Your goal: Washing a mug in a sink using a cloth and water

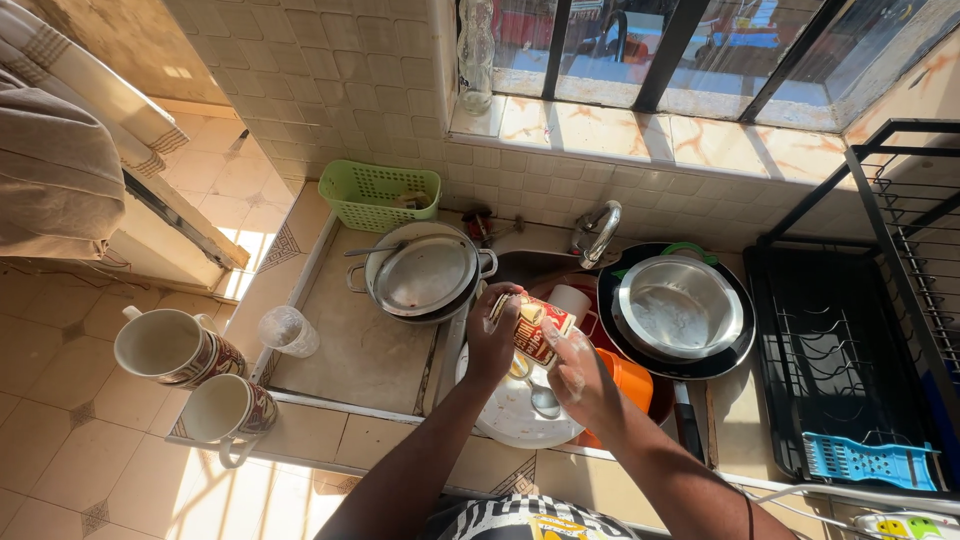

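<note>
Head view, frame centre: left hand fingers clamp a patterned mug above the sink; right hand, soapy, fingers curled, presses the mug's side over a white plate.

A home kitchen: tiled sink with tap, dirty dishes, 2 mugs, drying rack.

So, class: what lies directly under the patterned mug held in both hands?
Under the patterned mug sits a white plate with a metal spoon on it, beside an orange container. The hands and mug cover part of the plate, so anything else there is hidden.
</note>
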